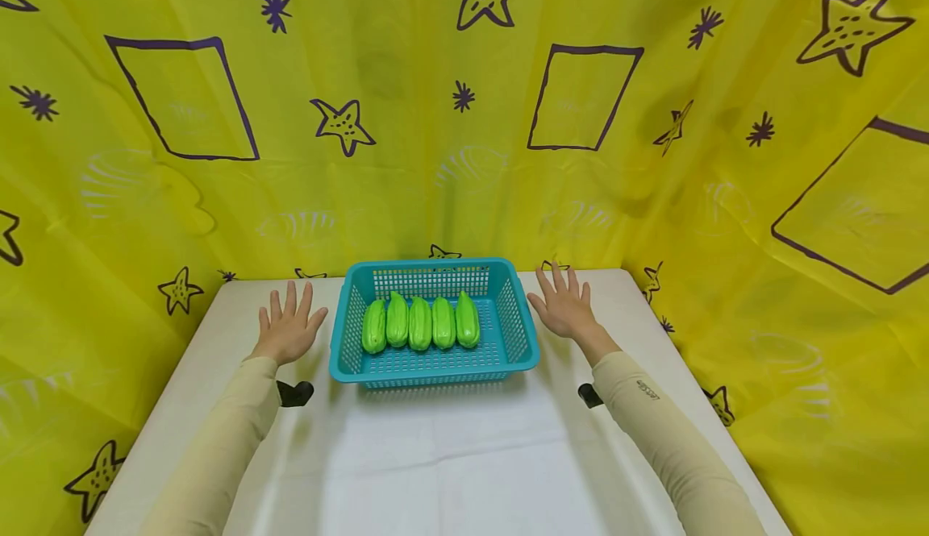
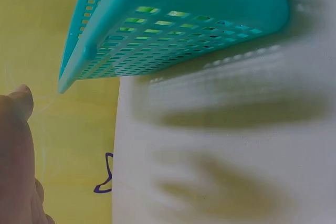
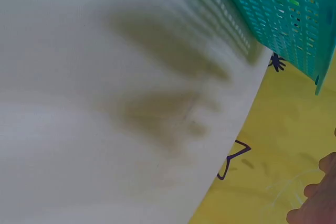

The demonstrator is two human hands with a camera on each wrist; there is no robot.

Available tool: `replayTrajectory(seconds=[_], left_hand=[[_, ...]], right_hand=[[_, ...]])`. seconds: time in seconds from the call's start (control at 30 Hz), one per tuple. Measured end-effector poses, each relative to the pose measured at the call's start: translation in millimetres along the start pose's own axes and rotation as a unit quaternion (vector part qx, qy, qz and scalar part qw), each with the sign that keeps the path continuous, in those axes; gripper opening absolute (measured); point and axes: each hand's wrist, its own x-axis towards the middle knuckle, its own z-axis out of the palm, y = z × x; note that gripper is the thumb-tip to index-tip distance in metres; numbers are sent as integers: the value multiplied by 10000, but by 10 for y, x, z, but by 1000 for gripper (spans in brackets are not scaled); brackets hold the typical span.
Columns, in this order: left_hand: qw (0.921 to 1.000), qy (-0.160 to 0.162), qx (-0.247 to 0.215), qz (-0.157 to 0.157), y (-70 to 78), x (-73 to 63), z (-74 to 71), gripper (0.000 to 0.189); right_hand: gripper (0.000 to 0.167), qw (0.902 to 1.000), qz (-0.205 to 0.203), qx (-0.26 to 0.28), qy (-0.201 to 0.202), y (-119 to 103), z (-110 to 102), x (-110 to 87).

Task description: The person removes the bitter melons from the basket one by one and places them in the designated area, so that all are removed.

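A teal plastic basket [image 1: 435, 371] with perforated walls stands on the white table, toward its back edge. Several bright green, ridged, gourd-like vegetables [image 1: 420, 324] lie side by side in it, left of its middle. My left hand [image 1: 286, 328] is spread palm down to the left of the basket, apart from it and holding nothing. On the other side, my right hand [image 1: 564, 306] has its fingers spread close by the basket's right wall, likewise with nothing in it. Both wrist views show the basket's outer wall, with part of each hand at the frame edge.
A white-covered table [image 1: 450, 455] carries the basket, and shadows of hands fall on it. Yellow curtains [image 1: 406, 197] printed with starfish and frames enclose the back and both sides. Dark wrist mounts [image 1: 295, 394] stick out beside the sleeves.
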Motion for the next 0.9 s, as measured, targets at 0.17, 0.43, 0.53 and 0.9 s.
replayTrajectory(seconds=[0.17, 0.43, 0.53, 0.9], left_hand=[[9995, 22, -309, 98, -9, 16, 37, 75], [9851, -29, -1655, 477, -60, 26, 46, 74], [9731, -70, -2235, 558, -85, 12, 75, 69], [9214, -382, -3801, 709, -148, -36, 283, 59]], right_hand=[[66, 10000, -15, 59, 65, -4, -3, -13], [65, 9998, -102, 160, 108, -14, -10, -30], [65, 9997, -116, 209, 112, -9, -8, -37], [65, 9995, -176, 268, 50, -29, 35, -32]])
